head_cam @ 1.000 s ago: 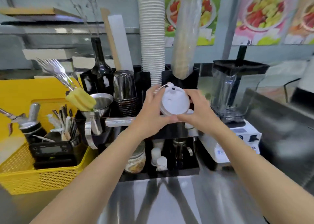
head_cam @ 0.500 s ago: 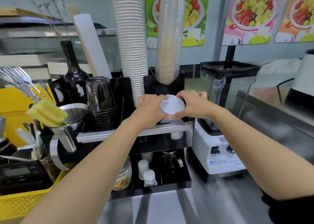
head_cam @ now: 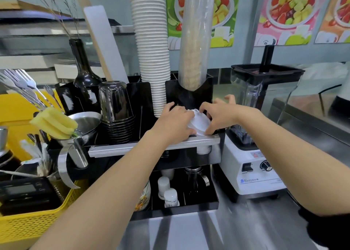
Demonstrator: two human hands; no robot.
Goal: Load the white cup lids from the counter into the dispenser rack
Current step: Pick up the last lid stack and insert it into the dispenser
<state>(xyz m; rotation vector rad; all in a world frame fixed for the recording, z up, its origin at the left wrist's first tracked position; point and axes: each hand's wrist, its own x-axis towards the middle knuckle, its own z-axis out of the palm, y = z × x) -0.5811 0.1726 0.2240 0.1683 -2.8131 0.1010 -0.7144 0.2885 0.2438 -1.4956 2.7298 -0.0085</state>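
Note:
A small stack of white cup lids (head_cam: 199, 121) sits tilted at the right-hand slot of the black dispenser rack (head_cam: 189, 96), just behind its silver front rail (head_cam: 151, 145). My left hand (head_cam: 175, 125) grips the stack's left side. On the right edge, my right hand (head_cam: 220, 117) holds it with fingertips at the top and at the rail. More white shows below the rail under that slot, where a white piece (head_cam: 203, 150) pokes out.
A tall stack of white paper cups (head_cam: 151, 46) and a plastic-sleeved cup stack (head_cam: 195, 41) rise from the rack. Dark upturned cups (head_cam: 115, 109) stand left, a blender (head_cam: 259, 128) right. A yellow basket (head_cam: 28, 225) of utensils sits at far left on the steel counter (head_cam: 189, 234).
Both hands have carried the lids from in front of the rack forward and down into its right-hand slot. The view has moved closer to the rack.

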